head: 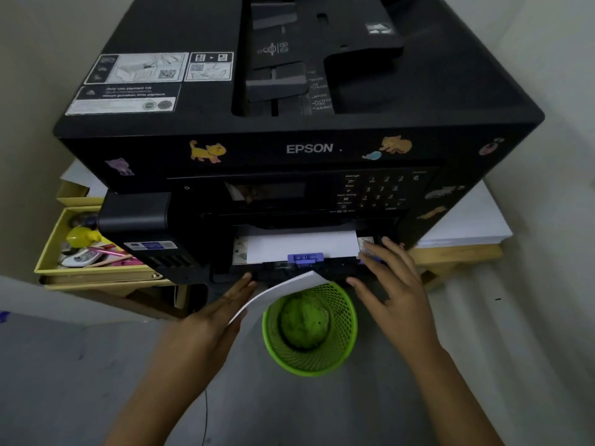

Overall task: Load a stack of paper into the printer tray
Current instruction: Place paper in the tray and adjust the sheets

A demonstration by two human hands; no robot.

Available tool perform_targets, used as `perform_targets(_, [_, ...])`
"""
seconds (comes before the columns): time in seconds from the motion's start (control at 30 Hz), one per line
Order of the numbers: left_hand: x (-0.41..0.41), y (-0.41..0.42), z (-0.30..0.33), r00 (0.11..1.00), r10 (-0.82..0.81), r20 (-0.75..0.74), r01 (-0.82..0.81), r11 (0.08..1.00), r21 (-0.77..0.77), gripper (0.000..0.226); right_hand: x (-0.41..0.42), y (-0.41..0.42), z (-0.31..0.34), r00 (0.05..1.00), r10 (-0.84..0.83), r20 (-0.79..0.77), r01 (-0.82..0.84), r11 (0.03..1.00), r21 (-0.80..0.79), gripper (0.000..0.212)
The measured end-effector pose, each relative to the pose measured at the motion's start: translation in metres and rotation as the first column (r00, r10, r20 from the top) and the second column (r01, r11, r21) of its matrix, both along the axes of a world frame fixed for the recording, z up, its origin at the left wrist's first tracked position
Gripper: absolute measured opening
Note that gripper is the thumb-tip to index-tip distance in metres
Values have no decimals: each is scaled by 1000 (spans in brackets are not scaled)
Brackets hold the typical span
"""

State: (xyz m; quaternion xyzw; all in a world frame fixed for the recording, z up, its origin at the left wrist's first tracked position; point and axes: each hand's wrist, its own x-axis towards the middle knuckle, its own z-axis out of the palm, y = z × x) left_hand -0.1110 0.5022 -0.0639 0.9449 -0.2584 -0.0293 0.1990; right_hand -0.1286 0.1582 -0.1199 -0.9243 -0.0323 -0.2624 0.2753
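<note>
Reaching toward the printer (302, 149), the person is partway through the loading step. White paper already lies in the tray (301, 244) just beyond both hands, behind a purple guide clip (305, 258). The left hand (222, 312) is nearly flat, fingers extended, steadying a small stack of paper (283, 291) whose free corner droops over a green mesh bin (310, 329) between the hands. The right hand (391, 284) is spread open and holds nothing, its fingertips at the tray's right edge. Next, I'd judge, the stack must be levelled, squared with the tray and slid in under the guide.
</note>
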Motion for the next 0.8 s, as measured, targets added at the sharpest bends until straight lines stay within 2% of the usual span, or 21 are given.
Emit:
perform_targets(0.07, [-4,3,-3,1000,-9,23,8,1000,15,61,-3,-1,4,999,-29,22,28,999,34,41])
perform_targets(0.3, [6,1,-15,998,4,-65,-2,1000,20,85,8,-2,9,999,-43,1,43,998,46,37])
perform_targets(0.53, [27,-3,-29,999,39,25,-40,998,53,73,26,6,14,986,-166,-13,166,986,-1,41])
perform_targets(0.7, [23,-8,-32,997,54,63,-58,996,73,70,27,6,11,968,-251,-9,251,967,47,54])
perform_targets(0.8, [17,-12,-38,997,61,48,-63,997,40,71,29,7,13,960,-279,15,279,960,36,69])
